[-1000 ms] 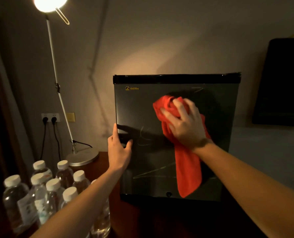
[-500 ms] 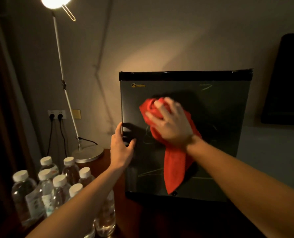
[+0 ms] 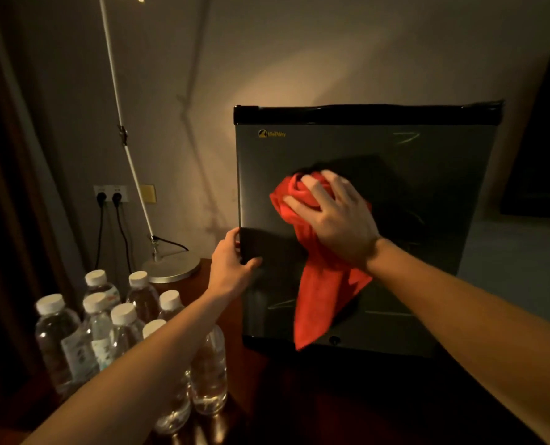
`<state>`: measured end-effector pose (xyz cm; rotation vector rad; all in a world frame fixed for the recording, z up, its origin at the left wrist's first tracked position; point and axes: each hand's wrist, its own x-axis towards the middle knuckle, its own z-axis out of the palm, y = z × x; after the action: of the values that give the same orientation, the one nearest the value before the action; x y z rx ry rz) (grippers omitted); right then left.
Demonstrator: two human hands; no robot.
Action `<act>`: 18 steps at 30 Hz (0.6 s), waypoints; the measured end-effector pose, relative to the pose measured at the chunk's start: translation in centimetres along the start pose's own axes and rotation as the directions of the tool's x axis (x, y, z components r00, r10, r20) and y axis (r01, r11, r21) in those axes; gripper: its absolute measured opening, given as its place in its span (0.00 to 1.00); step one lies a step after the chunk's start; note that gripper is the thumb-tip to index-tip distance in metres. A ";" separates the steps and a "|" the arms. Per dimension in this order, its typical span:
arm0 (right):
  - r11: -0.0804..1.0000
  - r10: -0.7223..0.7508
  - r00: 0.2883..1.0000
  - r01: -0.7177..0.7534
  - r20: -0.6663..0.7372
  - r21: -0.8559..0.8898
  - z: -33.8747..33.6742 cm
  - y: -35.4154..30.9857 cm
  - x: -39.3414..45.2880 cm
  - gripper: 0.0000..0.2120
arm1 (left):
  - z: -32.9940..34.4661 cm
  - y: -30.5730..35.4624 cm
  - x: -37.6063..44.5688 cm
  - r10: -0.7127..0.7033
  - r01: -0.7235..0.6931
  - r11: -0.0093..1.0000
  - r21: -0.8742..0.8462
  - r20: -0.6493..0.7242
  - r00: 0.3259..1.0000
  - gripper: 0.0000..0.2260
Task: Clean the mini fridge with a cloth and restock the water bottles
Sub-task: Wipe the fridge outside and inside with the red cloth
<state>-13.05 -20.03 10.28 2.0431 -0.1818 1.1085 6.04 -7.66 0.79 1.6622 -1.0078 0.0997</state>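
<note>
My right hand [image 3: 337,220], fingers spread, presses the bunched red cloth [image 3: 318,277] onto the mini fridge [image 3: 427,175] door centre. My left hand [image 3: 232,268] hooks its 9 o'clock edge. Water bottles [image 3: 122,329] at 8 o'clock.

Lamp [image 3: 122,133] head cut off top

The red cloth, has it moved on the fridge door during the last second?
Yes. The red cloth has slid left across the fridge door, toward the logo side.
</note>
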 end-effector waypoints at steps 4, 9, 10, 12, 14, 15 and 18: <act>0.995 -0.052 0.998 0.055 -0.035 0.086 2.4 -4.3 -3.0 0.17 | -0.6 0.1 0.2 -0.011 0.011 1.000 0.019 0.013 1.000 0.26; 0.934 -0.352 0.907 0.326 0.232 0.143 4.2 -9.8 -8.9 0.18 | -0.7 0.0 -0.5 -0.023 0.023 1.000 0.019 0.025 0.999 0.23; 0.915 -0.403 0.871 0.375 0.283 0.149 4.4 -10.2 -9.6 0.19 | -0.6 0.1 -0.6 -0.033 0.032 0.999 0.027 0.025 0.999 0.23; 0.879 -0.476 0.820 0.450 0.318 0.156 4.7 -10.3 -10.2 0.17 | -0.3 0.4 -0.8 -0.047 0.046 0.998 0.037 0.018 0.999 0.23; 0.857 -0.515 0.812 0.493 0.275 0.150 4.6 -9.5 -9.3 0.13 | -0.1 0.6 -0.9 -0.045 0.045 0.998 0.047 0.011 0.999 0.23; 0.861 -0.509 0.831 0.488 0.224 0.144 4.5 -8.9 -8.5 0.12 | -0.1 0.7 -0.9 -0.045 0.044 0.998 0.049 0.009 0.999 0.23; 0.928 -0.356 0.933 0.347 0.045 0.139 3.5 -7.4 -5.5 0.11 | -0.3 0.7 -0.6 -0.054 0.054 0.997 0.060 0.012 0.998 0.22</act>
<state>-10.71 -18.71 0.75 2.1236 0.2227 0.8431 5.32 -7.06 1.05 1.7452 -0.9774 0.0838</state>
